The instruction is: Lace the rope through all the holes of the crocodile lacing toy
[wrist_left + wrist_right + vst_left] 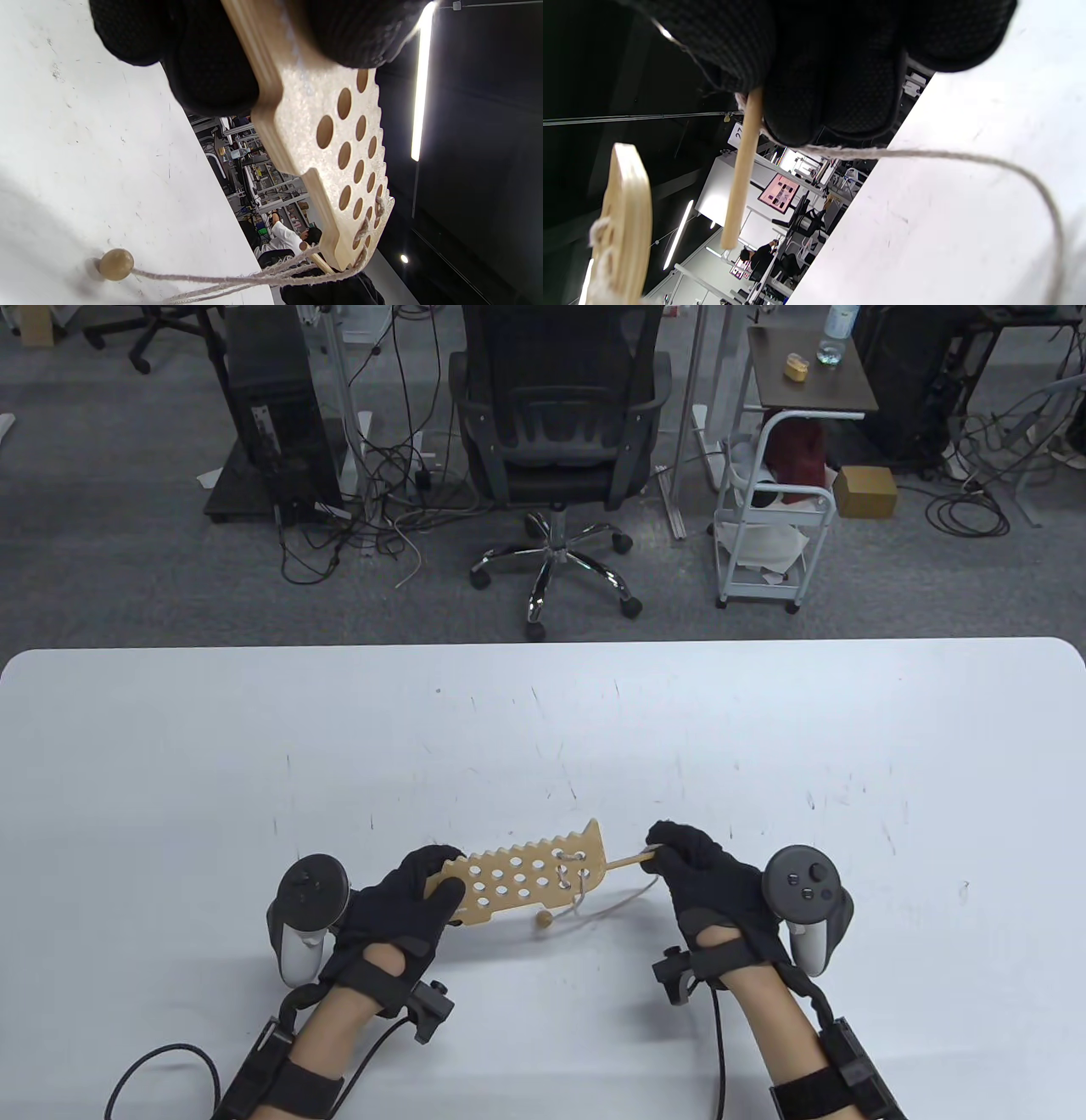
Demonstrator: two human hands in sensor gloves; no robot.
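- Wooden crocodile [526,878], tail end clamped in left hand [399,903].
- Needle [624,861] pinched by right hand [704,874], tip just beside the crocodile.
- Rope [619,899] trails from that pinch.

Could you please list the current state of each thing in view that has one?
Tan wooden crocodile lacing board: held above the table, laced only at its right end.
Beige rope: slack, partly threaded.
Thin wooden needle stick: pinched, outside the holes.
Round wooden bead: resting on the table.
Left hand: grips board.
Right hand: pinches stick.
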